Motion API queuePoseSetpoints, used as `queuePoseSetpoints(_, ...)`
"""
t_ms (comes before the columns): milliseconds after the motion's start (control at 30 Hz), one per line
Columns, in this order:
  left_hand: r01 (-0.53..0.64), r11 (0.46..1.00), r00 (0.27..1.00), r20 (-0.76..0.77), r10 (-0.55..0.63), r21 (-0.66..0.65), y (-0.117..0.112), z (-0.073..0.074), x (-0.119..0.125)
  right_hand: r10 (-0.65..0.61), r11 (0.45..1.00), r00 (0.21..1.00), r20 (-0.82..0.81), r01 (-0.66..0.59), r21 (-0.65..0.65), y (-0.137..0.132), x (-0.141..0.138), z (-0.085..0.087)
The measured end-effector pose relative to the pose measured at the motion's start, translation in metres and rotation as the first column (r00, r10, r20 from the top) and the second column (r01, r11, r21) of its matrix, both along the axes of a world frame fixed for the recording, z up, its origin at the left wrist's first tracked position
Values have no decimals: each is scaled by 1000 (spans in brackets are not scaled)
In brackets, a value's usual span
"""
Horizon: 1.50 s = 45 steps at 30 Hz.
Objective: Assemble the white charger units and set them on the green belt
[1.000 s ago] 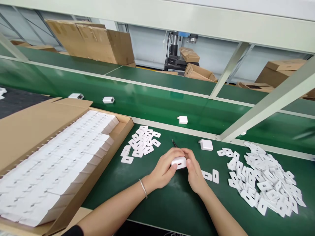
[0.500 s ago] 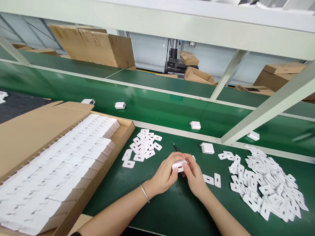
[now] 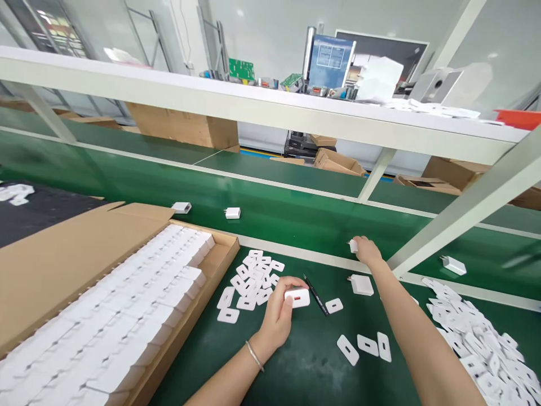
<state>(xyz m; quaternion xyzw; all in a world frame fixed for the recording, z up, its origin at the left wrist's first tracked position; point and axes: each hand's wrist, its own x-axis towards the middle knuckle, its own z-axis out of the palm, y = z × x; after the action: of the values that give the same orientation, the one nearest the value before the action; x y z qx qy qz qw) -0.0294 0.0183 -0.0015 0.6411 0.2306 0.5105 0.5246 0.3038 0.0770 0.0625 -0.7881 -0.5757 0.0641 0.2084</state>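
My left hand is closed around a white USB wall charger, whose end face with a red port slot points toward me. Out over the green belt, my right hand grips a second white charger; its prongs point left and the fingers cover part of it. Below that hand, another white charger lies on the green table. A black pen-like tool, perhaps tweezers, rests right of my left hand, beside a white slotted plate.
An open cardboard box with rows of white pieces stands at left. White slotted plates form a small pile and a larger heap. More chargers sit on the belt. A slanted metal post rises at right.
My right hand has left the charger in my left hand and reached forward to another on the belt. The view has tilted up. The dark tool and nearby plates are now uncovered.
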Motion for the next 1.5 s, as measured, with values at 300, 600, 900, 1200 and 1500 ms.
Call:
queuePoseSetpoints(300, 59, 992, 997, 46, -65, 116, -6, 0, -1, 212, 973, 965, 152, -194, -124, -49, -66, -19)
queuePoseSetpoints(600, 58, 931, 997, -69, -35, 361, -10, 1, -3, 392, 920, 710, -585, -319, 230, -139, -165, -14)
queuePoseSetpoints(900, 135, 881, 984, -165, -66, 453, -13, -1, -2, 385, 923, 537, -750, -220, 316, -158, -182, -34)
queuePoseSetpoints(1200, 169, 957, 969, -216, -118, 237, -24, 3, 3, 417, 886, 607, -677, -107, 450, -160, -180, -43)
queuePoseSetpoints(1500, 214, 961, 966, -184, -182, 173, -19, 4, 3, 406, 897, 593, -695, -114, 426, -160, -182, -41)
